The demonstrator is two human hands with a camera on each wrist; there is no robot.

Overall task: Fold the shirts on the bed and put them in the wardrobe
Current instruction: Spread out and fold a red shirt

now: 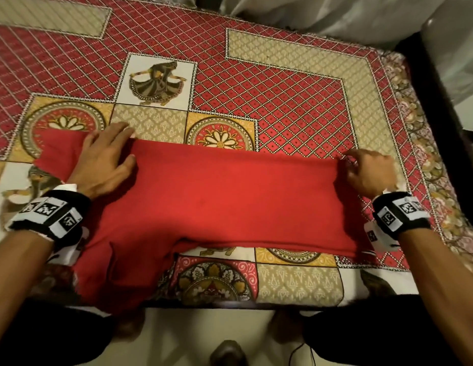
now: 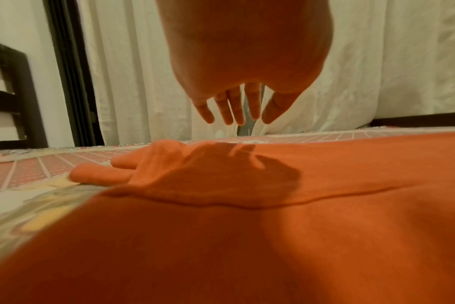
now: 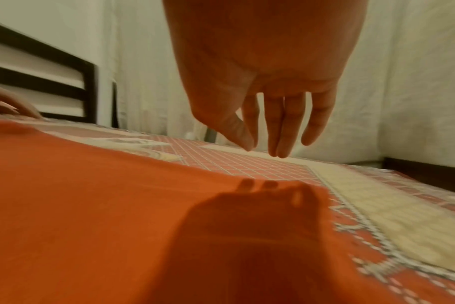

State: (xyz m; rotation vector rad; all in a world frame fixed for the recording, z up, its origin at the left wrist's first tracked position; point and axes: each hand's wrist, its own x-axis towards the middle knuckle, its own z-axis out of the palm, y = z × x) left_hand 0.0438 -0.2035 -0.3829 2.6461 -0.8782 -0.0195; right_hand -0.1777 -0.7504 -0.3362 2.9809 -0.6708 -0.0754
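A red shirt [image 1: 217, 196] lies spread across the near part of the bed, folded into a long band, one sleeve [image 1: 58, 151] sticking out far left. Its lower left part [image 1: 111, 281] hangs over the bed's front edge. My left hand [image 1: 106, 157] is over the shirt's left end by that sleeve, fingers straight; in the left wrist view the hand [image 2: 237, 102] hovers just above the cloth [image 2: 247, 226], holding nothing. My right hand [image 1: 367, 170] is at the shirt's right end; its fingers [image 3: 281, 131] hang relaxed above the edge of the cloth [image 3: 91, 205], gripping nothing.
A patterned red and beige bedsheet [image 1: 256, 88] covers the bed. White curtains [image 1: 309, 11] hang behind it. A dark bed frame [image 1: 441, 128] runs along the right side, and a slatted headboard [image 2: 5, 92] stands at the left. Pale floor [image 1: 203, 334] shows between my legs.
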